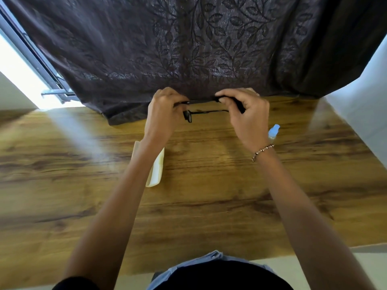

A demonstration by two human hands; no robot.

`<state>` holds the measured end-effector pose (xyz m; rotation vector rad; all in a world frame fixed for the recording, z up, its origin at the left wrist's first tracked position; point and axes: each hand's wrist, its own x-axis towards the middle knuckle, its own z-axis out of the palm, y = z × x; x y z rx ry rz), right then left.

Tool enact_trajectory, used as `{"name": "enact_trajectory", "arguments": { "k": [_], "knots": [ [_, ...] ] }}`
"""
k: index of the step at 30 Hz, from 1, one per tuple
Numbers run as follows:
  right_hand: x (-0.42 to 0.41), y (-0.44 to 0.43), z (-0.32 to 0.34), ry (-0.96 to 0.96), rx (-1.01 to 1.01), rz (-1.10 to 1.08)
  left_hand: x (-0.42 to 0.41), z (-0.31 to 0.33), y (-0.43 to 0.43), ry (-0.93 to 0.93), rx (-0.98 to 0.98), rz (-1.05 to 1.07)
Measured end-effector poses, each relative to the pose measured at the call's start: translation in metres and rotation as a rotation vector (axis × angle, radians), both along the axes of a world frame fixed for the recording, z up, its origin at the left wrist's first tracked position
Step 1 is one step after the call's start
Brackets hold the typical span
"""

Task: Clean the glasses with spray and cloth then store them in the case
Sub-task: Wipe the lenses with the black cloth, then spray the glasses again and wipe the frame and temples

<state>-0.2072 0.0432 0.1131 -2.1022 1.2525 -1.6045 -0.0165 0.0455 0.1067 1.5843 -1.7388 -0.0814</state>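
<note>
Dark curtain with a leaf pattern filled the background, its hem spilling onto the far edge of a wooden table. A bright window showed at the far left and a white wall at the right.

Both bare forearms reached out over the table from the lower edge of the view. The left hand and the right hand were raised above the far part of the table, just in front of the curtain's hem, each with its fingers curled.

A cream case lay on the wood, partly hidden under the left forearm.

The black glasses were held in the air between the two hands, clear of the table. The left hand pinched the front end by the lens, while the right hand gripped the far end of the upper temple. Something dark was bunched in the right hand's fingers; whether it was a cloth or part of the frame could not be told.

A small clear bottle with a pale cap lay on the table just behind the right wrist. A beaded bracelet circled that wrist.
</note>
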Motion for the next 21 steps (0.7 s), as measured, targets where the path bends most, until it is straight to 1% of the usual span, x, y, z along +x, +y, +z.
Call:
{"name": "enact_trajectory", "arguments": {
  "k": [2, 4, 6, 9, 10, 12, 15, 17, 19, 21],
  "knots": [
    [-0.008, -0.002, -0.004, -0.066, 0.016, -0.032, 0.004, -0.008, -0.001, 0.052, 0.000, 0.049],
    [-0.016, -0.004, -0.015, -0.107, 0.105, -0.031, 0.008, -0.015, -0.001, 0.100, -0.009, 0.110],
    [-0.024, -0.007, -0.036, -0.094, 0.313, -0.043, 0.010, -0.022, -0.001, 0.151, 0.002, 0.153],
    [-0.033, -0.014, -0.081, -0.006, 0.733, -0.150, 0.010, -0.033, -0.002, 0.251, 0.049, 0.203],
    [-0.034, -0.016, -0.095, -0.015, 0.825, -0.182, 0.009, -0.037, -0.001, 0.294, 0.070, 0.218],
    [-0.036, -0.020, -0.116, -0.070, 0.928, -0.235, 0.007, -0.045, -0.002, 0.378, 0.113, 0.239],
    [-0.035, -0.027, -0.133, -0.130, 1.004, -0.283, 0.004, -0.055, -0.002, 0.441, 0.143, 0.249],
    [-0.036, -0.030, -0.137, -0.081, 1.019, -0.295, 0.001, -0.061, -0.002, 0.460, 0.156, 0.241],
    [-0.038, -0.028, -0.136, 0.027, 0.925, -0.307, 0.001, -0.066, -0.002, 0.457, 0.168, 0.245],
    [-0.042, -0.020, -0.131, 0.118, 0.690, -0.345, 0.001, -0.071, -0.002, 0.454, 0.164, 0.252]
  ]
}}
